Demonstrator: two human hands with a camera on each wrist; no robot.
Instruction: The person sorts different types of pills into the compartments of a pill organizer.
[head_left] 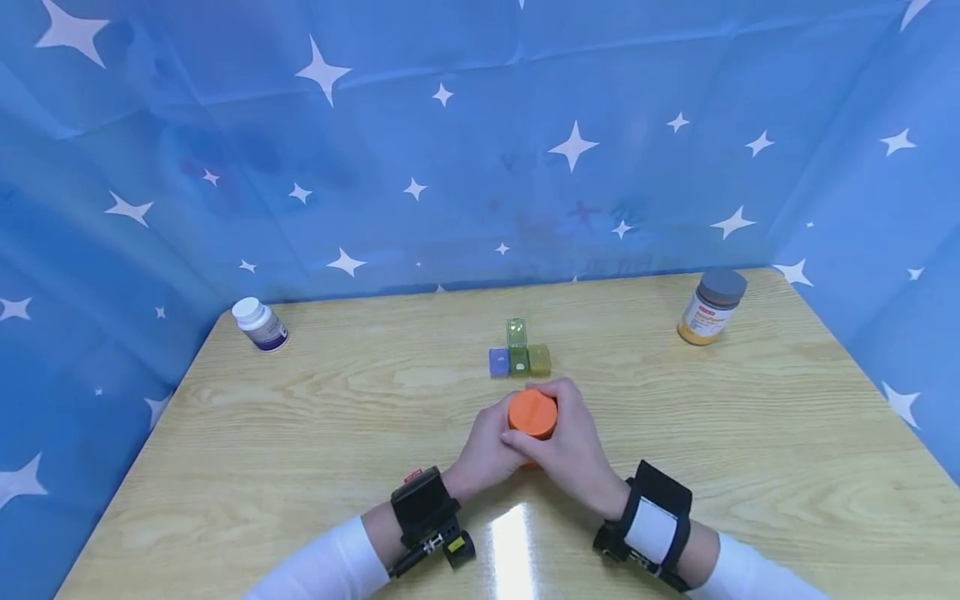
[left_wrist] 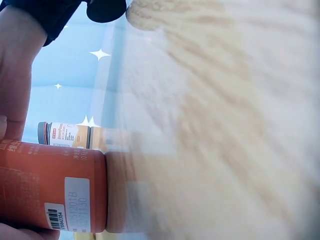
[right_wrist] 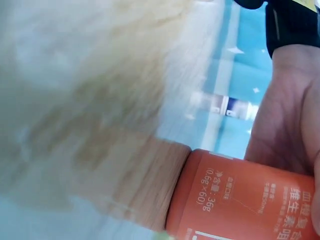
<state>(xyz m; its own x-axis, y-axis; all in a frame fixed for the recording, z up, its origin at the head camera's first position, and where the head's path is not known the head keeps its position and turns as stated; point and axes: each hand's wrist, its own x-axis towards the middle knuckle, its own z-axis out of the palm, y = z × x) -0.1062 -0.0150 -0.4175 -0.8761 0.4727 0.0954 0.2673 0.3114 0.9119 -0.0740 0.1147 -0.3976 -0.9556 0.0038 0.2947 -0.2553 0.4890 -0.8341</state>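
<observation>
An orange bottle (head_left: pixel 532 414) with an orange lid stands upright on the table between my two hands. My left hand (head_left: pixel 486 447) grips it from the left side, and my right hand (head_left: pixel 576 452) wraps it from the right, its thumb across the front. In the left wrist view, the orange bottle (left_wrist: pixel 55 187) shows a barcode and a white label low on its side. White printed characters cover the orange bottle (right_wrist: pixel 240 192) in the right wrist view, its base at the table surface. Most of its body is hidden by fingers in the head view.
Just beyond the hands sit a blue cube (head_left: pixel 498 362), green cubes (head_left: pixel 518 360) and a yellow-green cube (head_left: pixel 539 359). A white-capped bottle (head_left: pixel 260 323) stands at the back left, a grey-lidded jar (head_left: pixel 708 312) at the back right. A blue star-patterned curtain (head_left: pixel 465 150) borders the wooden table (head_left: pixel 337 400).
</observation>
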